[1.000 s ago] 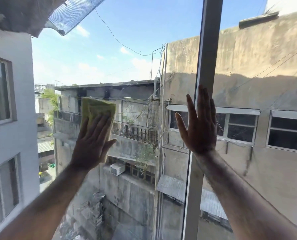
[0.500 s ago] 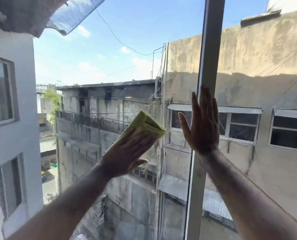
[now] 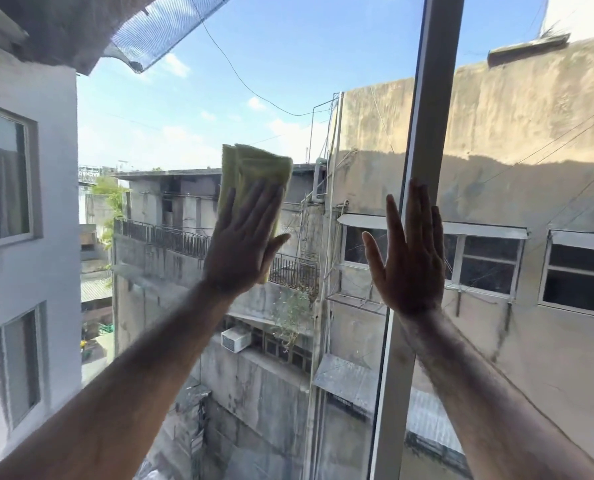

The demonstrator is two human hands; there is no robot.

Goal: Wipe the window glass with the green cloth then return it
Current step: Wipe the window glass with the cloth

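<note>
The folded green cloth lies flat against the window glass, pinned under the left hand, its fingers spread. The right hand, open-palmed and empty, rests on the grey window frame. Weathered concrete buildings fill the view outside.

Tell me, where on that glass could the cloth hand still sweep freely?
Free glass lies above the green cloth up toward the sky, and left of the left hand. It is tight rightward: the window frame and the flat right hand border there.
</note>
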